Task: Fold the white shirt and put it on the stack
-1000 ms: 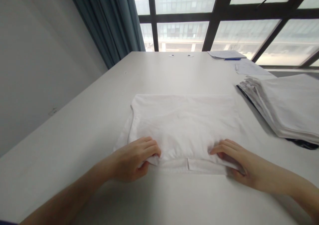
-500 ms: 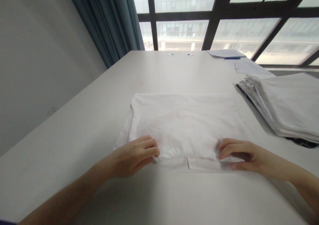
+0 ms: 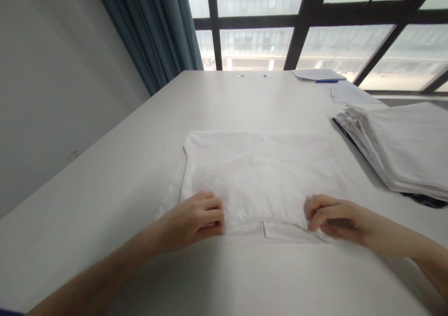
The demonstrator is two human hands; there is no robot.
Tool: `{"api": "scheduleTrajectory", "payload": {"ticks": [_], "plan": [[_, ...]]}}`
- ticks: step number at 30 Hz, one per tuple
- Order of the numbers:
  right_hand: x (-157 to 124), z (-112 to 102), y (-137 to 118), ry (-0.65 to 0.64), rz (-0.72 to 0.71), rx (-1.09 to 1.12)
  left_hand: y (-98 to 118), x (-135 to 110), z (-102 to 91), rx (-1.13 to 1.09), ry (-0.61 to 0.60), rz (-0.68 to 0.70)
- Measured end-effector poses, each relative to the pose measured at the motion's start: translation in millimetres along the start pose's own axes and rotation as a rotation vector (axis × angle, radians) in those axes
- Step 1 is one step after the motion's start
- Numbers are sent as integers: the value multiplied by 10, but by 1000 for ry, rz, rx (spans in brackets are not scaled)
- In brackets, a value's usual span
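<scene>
A white folded garment (image 3: 259,171) lies flat on the white table, lightly wrinkled, its kind not clear from the folds. Along its near edge runs a narrow band with a short slit near the middle. My left hand (image 3: 198,218) is closed at the near left part of this edge, fingers curled over the cloth. On the near right part, my right hand (image 3: 338,218) pinches the cloth by the band, thumb close to the fingertips. The cloth under both hands is partly hidden.
At the right, a stack of white folded cloths (image 3: 416,148) rests on something dark. Papers (image 3: 317,74) with a blue pen (image 3: 326,81) lie at the table's far right. Behind the table (image 3: 224,101) are a blue curtain (image 3: 154,26) and a window.
My right thumb has moved up towards the fingertips, closing the hand on the cloth. My left fingers have shifted slightly down over the near edge. The garment stays in place.
</scene>
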State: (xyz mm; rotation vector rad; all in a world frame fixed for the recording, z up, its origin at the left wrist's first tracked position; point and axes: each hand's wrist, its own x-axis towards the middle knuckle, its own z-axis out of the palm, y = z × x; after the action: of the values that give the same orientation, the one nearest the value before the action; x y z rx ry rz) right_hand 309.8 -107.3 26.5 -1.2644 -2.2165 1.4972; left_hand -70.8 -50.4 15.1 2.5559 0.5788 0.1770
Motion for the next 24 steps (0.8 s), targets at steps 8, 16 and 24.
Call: {"api": "scheduleTrajectory", "payload": {"ticks": [8,16,24], "plan": [[0,-16,45,10,-21,-102,-42,-81,49,37,46,-47],[76,45,59,149,-28,-130,-22,-62,18,183,-63,0],[95,114,53,389,10,-273,16,-87,-101,39,-113,10]]}}
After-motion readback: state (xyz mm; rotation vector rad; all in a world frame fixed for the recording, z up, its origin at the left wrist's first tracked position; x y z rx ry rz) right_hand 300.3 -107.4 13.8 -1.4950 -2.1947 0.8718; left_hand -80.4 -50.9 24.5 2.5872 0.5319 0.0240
